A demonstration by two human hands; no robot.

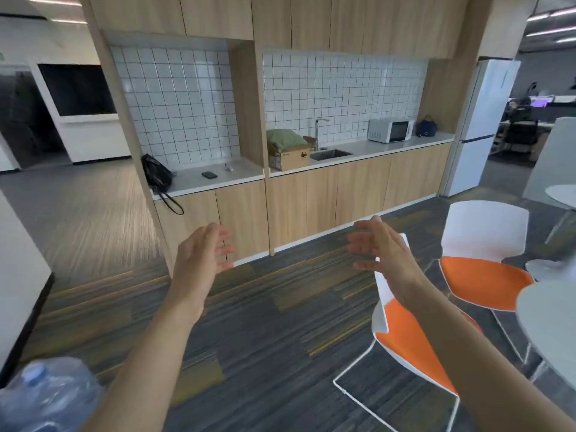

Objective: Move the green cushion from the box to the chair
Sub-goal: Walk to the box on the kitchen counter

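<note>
A green cushion (pixel 285 139) sticks out of the top of a cardboard box (pixel 290 159) that stands on the kitchen counter, just left of the sink. A white chair with an orange seat (pixel 408 335) stands on the carpet at the lower right, close to me. My left hand (pixel 202 254) and my right hand (pixel 381 247) are raised in front of me, palms facing each other, fingers spread and holding nothing. Both hands are far short of the counter and the box. My right forearm crosses over the near chair's back.
A second orange-seated chair (pixel 486 244) and a round white table edge (pixel 548 325) are at the right. A black bag (pixel 156 176), a phone (pixel 209 174), a sink (pixel 330 154) and a microwave (pixel 391 130) sit on the counter. A water jug (pixel 46 397) is at lower left. A fridge (pixel 486 120) stands right.
</note>
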